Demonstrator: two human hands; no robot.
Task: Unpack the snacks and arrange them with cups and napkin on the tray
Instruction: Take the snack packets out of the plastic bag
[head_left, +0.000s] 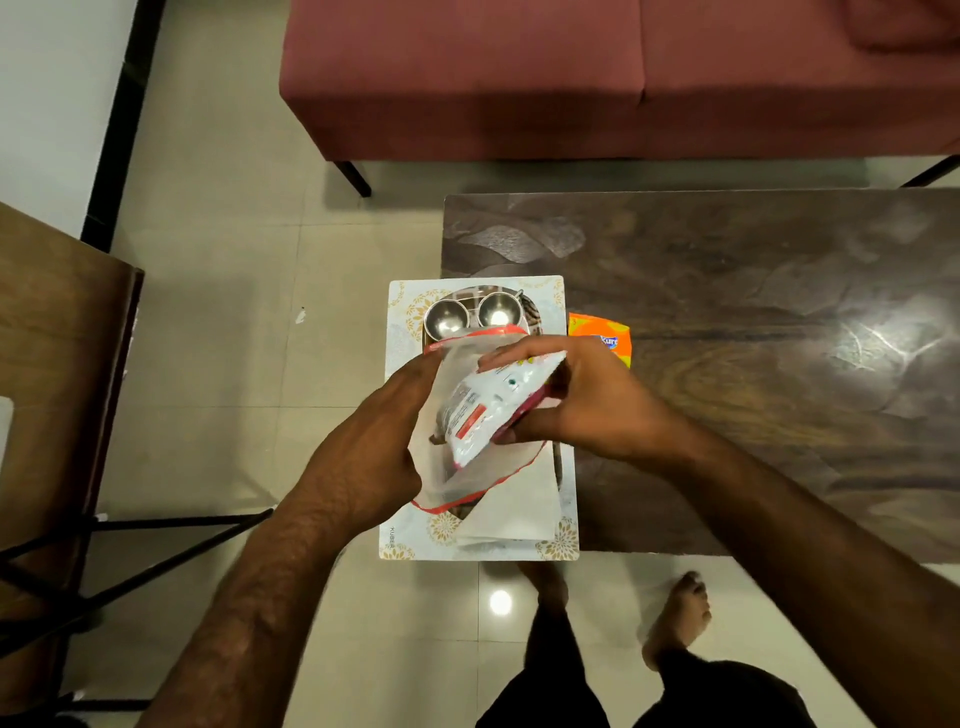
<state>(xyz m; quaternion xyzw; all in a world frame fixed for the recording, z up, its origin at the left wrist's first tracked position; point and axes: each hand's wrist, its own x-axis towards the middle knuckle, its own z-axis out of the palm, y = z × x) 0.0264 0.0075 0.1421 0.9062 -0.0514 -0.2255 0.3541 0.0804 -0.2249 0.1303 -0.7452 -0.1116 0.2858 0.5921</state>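
A white tray (400, 332) with gold floral corners lies on the left end of the dark table, overhanging its edge. Two steel cups (470, 314) stand side by side at the tray's far end. A folded white napkin (519, 512) lies at its near end. Above the tray my left hand (369, 441) grips the side of a translucent carrier bag (470, 483) with a red rim. My right hand (582, 402) holds a white and pink snack packet (485, 410), tilted, at the bag's mouth. An orange snack packet (602, 335) lies on the table just right of the tray.
The dark wooden table (753, 332) stretches to the right. A maroon sofa (571, 78) stands beyond it. A brown table with black metal legs (57, 364) is at the left. My bare feet (680, 618) are on the tiled floor below the tray.
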